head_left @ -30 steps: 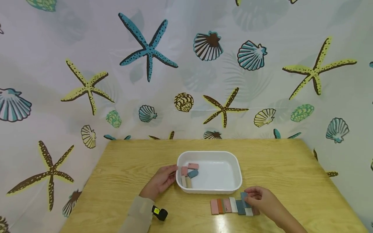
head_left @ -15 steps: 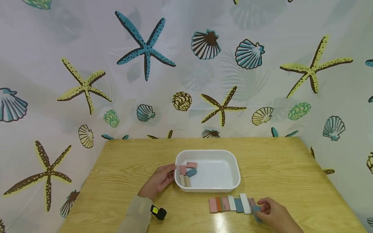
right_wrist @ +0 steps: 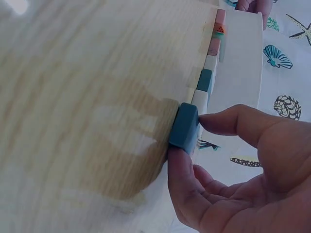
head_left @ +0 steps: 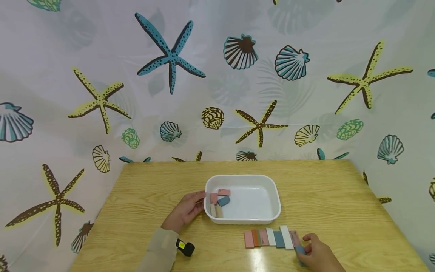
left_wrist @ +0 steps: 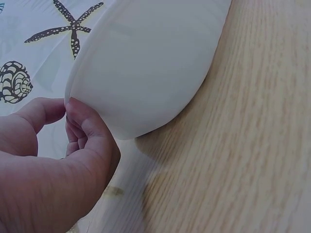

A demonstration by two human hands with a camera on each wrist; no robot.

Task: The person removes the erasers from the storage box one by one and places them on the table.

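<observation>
- Right hand (head_left: 317, 257) low at the near right of the counter (head_left: 340, 196), its grip pinching a teal block (head_left: 300, 250) between thumb and fingertips.
- Same pinch seen close in the right wrist view: teal block (right_wrist: 184, 125) held on two opposite sides, thumb above and a finger below, one face against the wood.
- Teal block sitting at the right end of the row of blocks (head_left: 270, 238), just beside the last pinkish piece, touching or nearly so; cannot tell which.
- Row of blocks lying flat on the counter just in front of the white tray (head_left: 276, 204): pink, orange, pink, white, teal, white, pinkish, side by side.
- Left hand (head_left: 185, 211) at the left end of the white tray, fingers curled against the rim, thumb at the top edge; grip pressed onto the tray wall, as the left wrist view shows (left_wrist: 73, 141).
- Inside the tray, at its left end, a small cluster of loose blocks (head_left: 219, 200): two pink, one teal, two beige.
- Small black device (head_left: 185, 248) strapped at the left wrist over a beige sleeve (head_left: 159, 251).
- Seashell and starfish curtain (head_left: 170, 64) behind the counter.
</observation>
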